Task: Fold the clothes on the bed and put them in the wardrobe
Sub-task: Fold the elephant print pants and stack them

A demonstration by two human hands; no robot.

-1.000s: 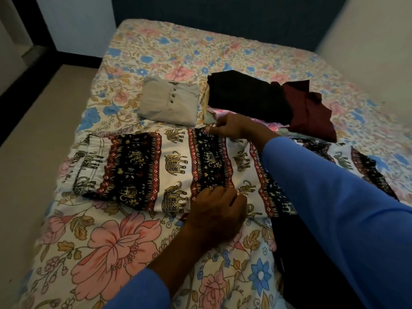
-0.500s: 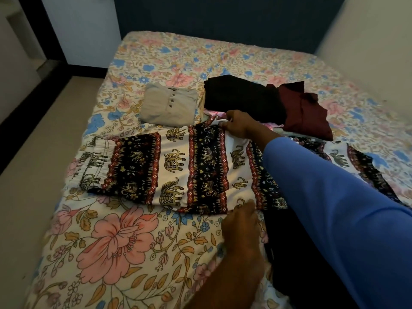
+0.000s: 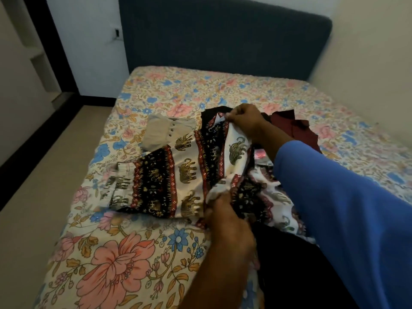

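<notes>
Elephant-print trousers (image 3: 185, 172) now raised off bed (image 3: 116, 264), left hand (image 3: 225, 219) and right hand (image 3: 245, 119) gripping them

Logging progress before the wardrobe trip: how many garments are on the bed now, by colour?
Elephant-print garment: 1, gripped by left hand and right hand
Beige folded shirt: 1
Black garment: 1
Maroon garment: 1
Total: 4. Dark cloth at the near edge is unclear, so not counted.
</notes>
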